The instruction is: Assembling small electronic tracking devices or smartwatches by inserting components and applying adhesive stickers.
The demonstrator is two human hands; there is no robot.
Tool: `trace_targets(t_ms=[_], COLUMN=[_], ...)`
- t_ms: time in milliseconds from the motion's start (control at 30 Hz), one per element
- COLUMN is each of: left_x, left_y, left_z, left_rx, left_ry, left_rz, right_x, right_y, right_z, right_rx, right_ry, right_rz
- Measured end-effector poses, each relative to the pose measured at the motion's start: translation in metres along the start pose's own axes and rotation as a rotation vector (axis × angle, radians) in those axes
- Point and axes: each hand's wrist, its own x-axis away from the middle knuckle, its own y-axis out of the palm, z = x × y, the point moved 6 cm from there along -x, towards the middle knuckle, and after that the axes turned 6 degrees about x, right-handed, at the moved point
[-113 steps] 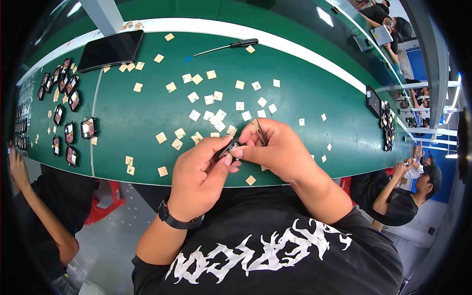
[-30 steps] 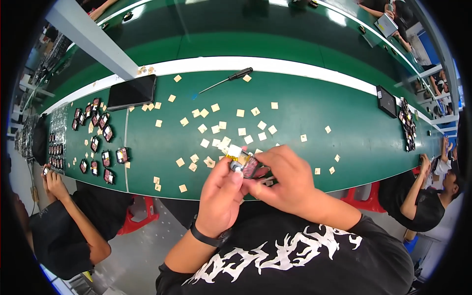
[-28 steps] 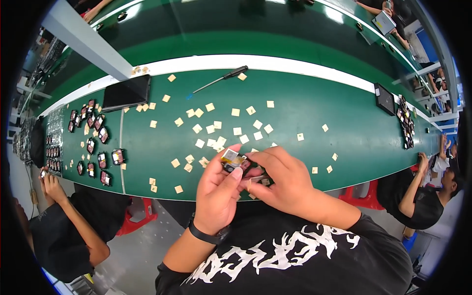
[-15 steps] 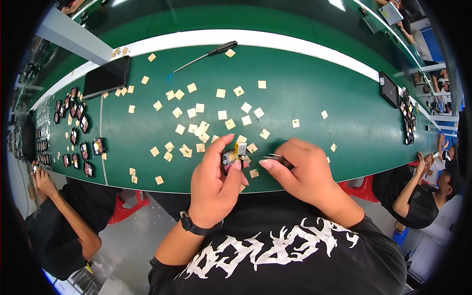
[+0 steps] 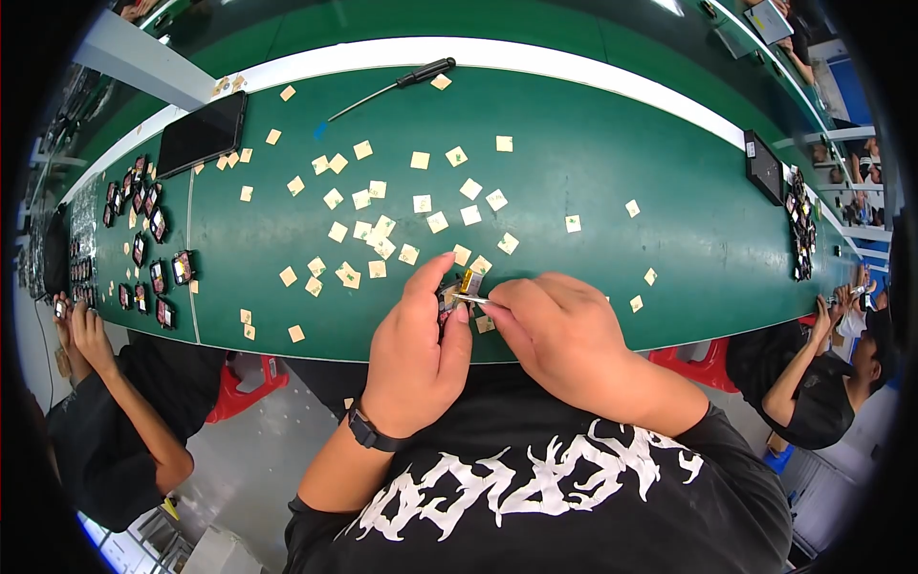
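My left hand, a watch on its wrist, is closed around a small dark electronic device near the table's front edge. A small silver battery with yellow tape sticks up from the device. From the right, my right hand pinches what looks like a pair of metal tweezers; its tips reach the device just below the battery. The fingers hide most of the device and much of the tool. Several pale square pads lie scattered on the green table beyond my hands.
A black-handled screwdriver lies near the far edge. At the left are a black tablet-like panel and several small devices. More devices lie beside a black box at far right. People sit on both sides.
My right hand has moved left, bringing the tool to the device. The battery now looks tilted. My left hand keeps its hold, and the whole view has shifted slightly.
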Motion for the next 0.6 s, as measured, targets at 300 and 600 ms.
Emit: trace_targets(t_ms=[300,600], left_x=[-0.001,-0.003], left_y=[-0.004,-0.008], left_z=[0.001,0.003], left_rx=[0.462,0.507], left_ry=[-0.202,-0.252], left_rz=[-0.169,-0.218], right_x=[0.002,0.0], right_y=[0.008,-0.016], right_z=[0.016,0.019], right_rx=[-0.361,-0.327], right_ry=[0.144,0.239], right_rz=[-0.019,-0.123])
